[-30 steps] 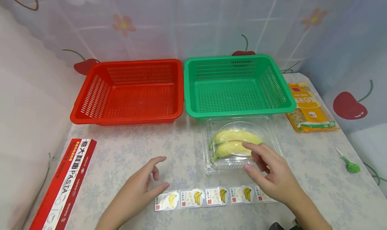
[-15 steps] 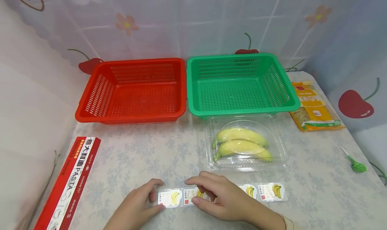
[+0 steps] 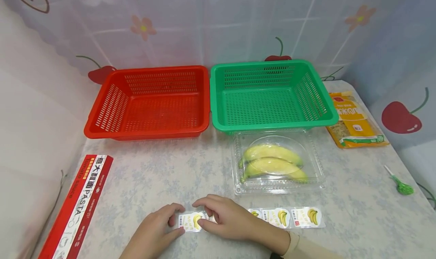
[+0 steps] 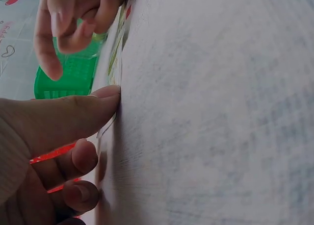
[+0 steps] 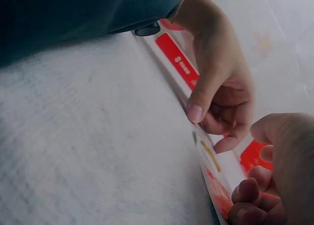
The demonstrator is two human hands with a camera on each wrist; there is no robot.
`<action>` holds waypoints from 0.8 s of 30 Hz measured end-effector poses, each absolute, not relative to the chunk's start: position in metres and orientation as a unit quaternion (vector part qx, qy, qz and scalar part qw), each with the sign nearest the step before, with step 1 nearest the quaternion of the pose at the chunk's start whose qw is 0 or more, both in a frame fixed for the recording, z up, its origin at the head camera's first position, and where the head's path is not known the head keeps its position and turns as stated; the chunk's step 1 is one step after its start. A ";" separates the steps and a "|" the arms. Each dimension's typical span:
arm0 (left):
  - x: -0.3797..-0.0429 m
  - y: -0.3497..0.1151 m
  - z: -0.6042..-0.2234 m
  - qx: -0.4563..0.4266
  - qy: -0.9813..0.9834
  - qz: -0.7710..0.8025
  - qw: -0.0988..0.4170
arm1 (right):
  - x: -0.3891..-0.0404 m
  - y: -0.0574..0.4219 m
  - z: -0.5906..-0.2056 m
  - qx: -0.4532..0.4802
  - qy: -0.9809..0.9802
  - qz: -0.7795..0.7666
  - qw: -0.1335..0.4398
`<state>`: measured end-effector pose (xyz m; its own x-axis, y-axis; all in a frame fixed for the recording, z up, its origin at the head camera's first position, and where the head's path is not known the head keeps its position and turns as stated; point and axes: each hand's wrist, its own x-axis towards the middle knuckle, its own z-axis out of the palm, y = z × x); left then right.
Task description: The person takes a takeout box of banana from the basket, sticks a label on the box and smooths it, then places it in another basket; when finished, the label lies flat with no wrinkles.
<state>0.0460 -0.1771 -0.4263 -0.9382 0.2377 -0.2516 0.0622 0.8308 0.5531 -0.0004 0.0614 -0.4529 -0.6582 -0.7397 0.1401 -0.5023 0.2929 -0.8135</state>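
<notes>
One left hand [image 3: 153,228]: fingers loosely bent, not clenched, thumb touching the left end of one flat strip of white banana-printed stickers [image 3: 277,217], which lies left to right along the near table [image 3: 150,168]. One right hand [image 3: 225,219]: fingers parted, gripping nothing, above the strip. Farther and rightward, nearer this hand: one clear plastic box [image 3: 279,190] holds two yellow bananas [image 3: 272,152]; behind stands one green plastic basket [image 3: 272,128].

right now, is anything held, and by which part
The left hand touches the sticker strip at its left end; whether either hand grips it is unclear.
</notes>
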 end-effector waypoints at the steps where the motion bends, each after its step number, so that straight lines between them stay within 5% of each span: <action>1: 0.046 -0.177 -0.426 0.081 0.944 0.279 0.156 | 0.000 0.060 -0.454 -0.395 0.797 -0.438 0.131; 24: 0.049 -0.182 -0.428 0.075 0.939 0.291 0.168 | 0.002 0.045 -0.460 -0.414 0.846 -0.316 0.112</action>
<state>0.0491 -0.1821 -0.4284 -0.9324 0.2382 -0.2719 0.0426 0.8194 0.5716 0.0020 0.0446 -0.4597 -0.6323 -0.7713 0.0730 -0.6302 0.4572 -0.6276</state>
